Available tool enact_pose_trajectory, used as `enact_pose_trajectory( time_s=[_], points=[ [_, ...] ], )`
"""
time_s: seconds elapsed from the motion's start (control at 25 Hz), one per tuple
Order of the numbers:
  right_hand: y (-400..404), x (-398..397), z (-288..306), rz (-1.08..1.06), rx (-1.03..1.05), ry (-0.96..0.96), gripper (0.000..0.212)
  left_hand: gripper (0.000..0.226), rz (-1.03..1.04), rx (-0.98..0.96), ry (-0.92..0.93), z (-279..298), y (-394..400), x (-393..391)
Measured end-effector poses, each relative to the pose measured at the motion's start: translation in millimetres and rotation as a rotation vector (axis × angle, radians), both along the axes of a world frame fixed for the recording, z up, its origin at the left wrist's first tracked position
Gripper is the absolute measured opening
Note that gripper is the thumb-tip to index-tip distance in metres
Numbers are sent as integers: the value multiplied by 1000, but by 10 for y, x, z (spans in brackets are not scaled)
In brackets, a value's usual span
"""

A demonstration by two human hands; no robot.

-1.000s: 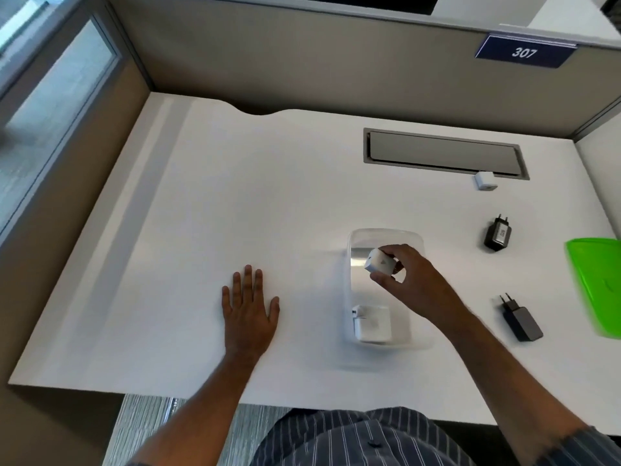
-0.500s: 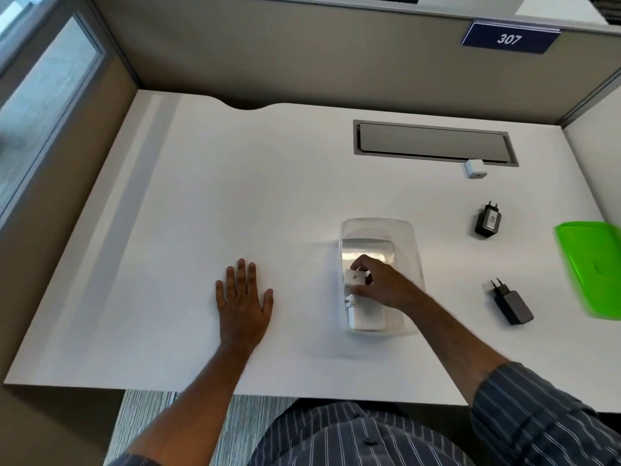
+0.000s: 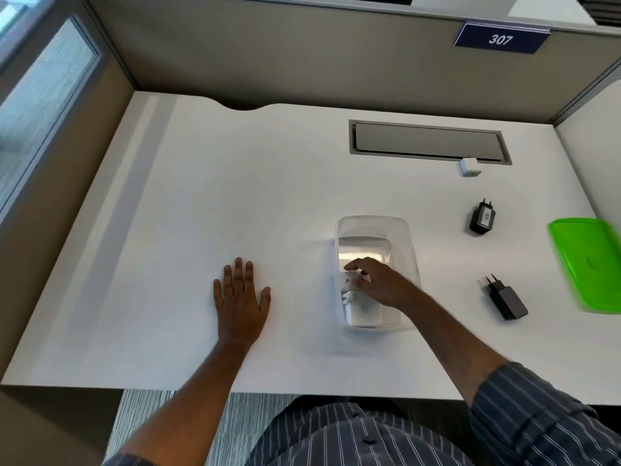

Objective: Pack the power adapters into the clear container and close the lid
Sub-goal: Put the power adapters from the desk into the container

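The clear container (image 3: 373, 227) stands on the white desk, right of centre. My right hand (image 3: 379, 280) reaches inside it, fingers curled on a small white adapter (image 3: 348, 281) that sits just above a larger white adapter (image 3: 361, 311) at the container's near end. My left hand (image 3: 240, 294) lies flat on the desk, fingers spread, holding nothing. To the right lie two black adapters, one farther (image 3: 483, 218) and one nearer (image 3: 507, 301). A small white cube adapter (image 3: 469, 166) sits farther back. The green lid (image 3: 591, 264) rests at the right edge.
A grey cable tray (image 3: 428, 142) is set into the desk at the back. Beige partition walls enclose the desk on the back, left and right; a sign reading 307 (image 3: 500, 38) hangs on the back wall.
My right hand has lowered the small white adapter from above the container's rim down into it, next to the larger white adapter. My left hand has stayed flat.
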State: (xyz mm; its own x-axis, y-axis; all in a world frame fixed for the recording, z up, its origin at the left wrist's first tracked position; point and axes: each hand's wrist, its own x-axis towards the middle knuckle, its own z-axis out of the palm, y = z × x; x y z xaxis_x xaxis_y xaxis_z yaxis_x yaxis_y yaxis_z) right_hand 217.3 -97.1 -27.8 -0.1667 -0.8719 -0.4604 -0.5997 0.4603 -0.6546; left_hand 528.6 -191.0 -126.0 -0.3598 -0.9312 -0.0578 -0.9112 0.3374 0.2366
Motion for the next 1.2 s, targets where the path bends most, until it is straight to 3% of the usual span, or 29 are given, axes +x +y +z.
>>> enact_pose_trajectory(
  time_s=[0.2, 0.44, 0.56, 0.76, 1.0, 1.2],
  points=[
    [186, -107, 41, 18, -87, 22, 25, 77, 22, 86, 14, 60, -27, -88],
    [517, -333, 279, -84, -476, 193, 30, 82, -10, 127, 23, 97, 277, -349],
    [744, -597, 276, -204, -554, 273, 35, 84, -3, 138, -3, 93, 419, -447],
    [1217, -1102, 158, -346, -507, 310, 37, 81, 13, 149, -38, 83, 473, -468],
    [1788, -1707, -70, -502, -204, 427, 40, 81, 77, 148, -59, 45, 687, -549],
    [2041, -1930, -192, -497, -63, 532, 47, 82, 152, 161, -62, 10, 766, -672]
  ],
)
